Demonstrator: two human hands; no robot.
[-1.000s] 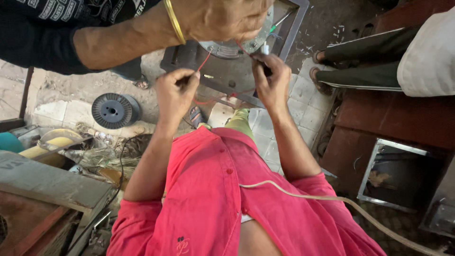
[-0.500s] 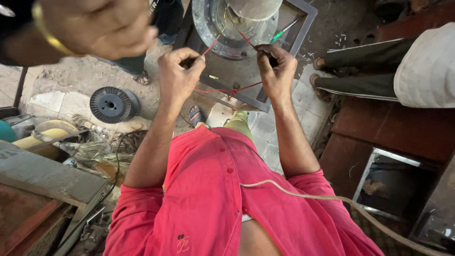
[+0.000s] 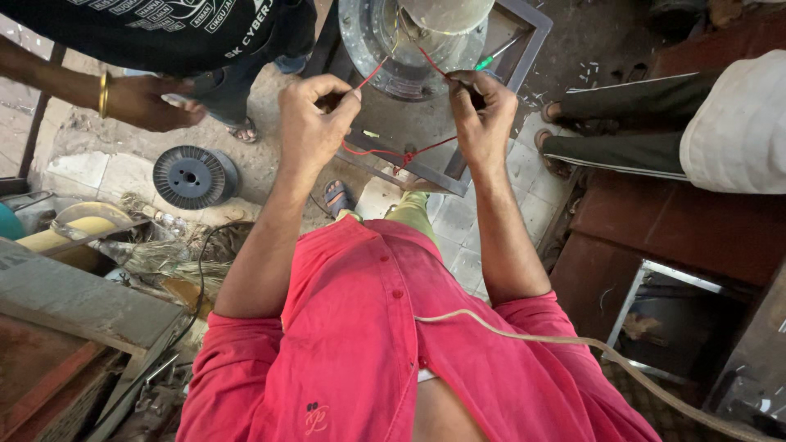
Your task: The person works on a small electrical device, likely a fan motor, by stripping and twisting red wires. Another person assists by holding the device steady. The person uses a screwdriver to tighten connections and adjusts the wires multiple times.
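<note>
My left hand (image 3: 313, 123) pinches one end of a thin red wire (image 3: 391, 153). My right hand (image 3: 483, 115) pinches the other end. The wire hangs in a slack loop between both hands, with a twisted knot near its middle. Both red ends run up into a round grey metal motor housing (image 3: 409, 45) that stands on a square grey metal frame (image 3: 446, 176) just beyond my hands. A green-handled screwdriver (image 3: 495, 56) lies on the frame beside my right hand.
Another person in a dark shirt stands at upper left, a hand (image 3: 147, 102) with a gold bangle held low. A black wire spool (image 3: 192, 176) lies on the floor. Someone's legs (image 3: 622, 123) sit at right. Cluttered tools (image 3: 147, 262) are at left, a metal box (image 3: 671, 319) at right.
The other person's hand has drawn back from over the motor to the left. My hands have spread a little apart, and the red wire loop hangs lower between them.
</note>
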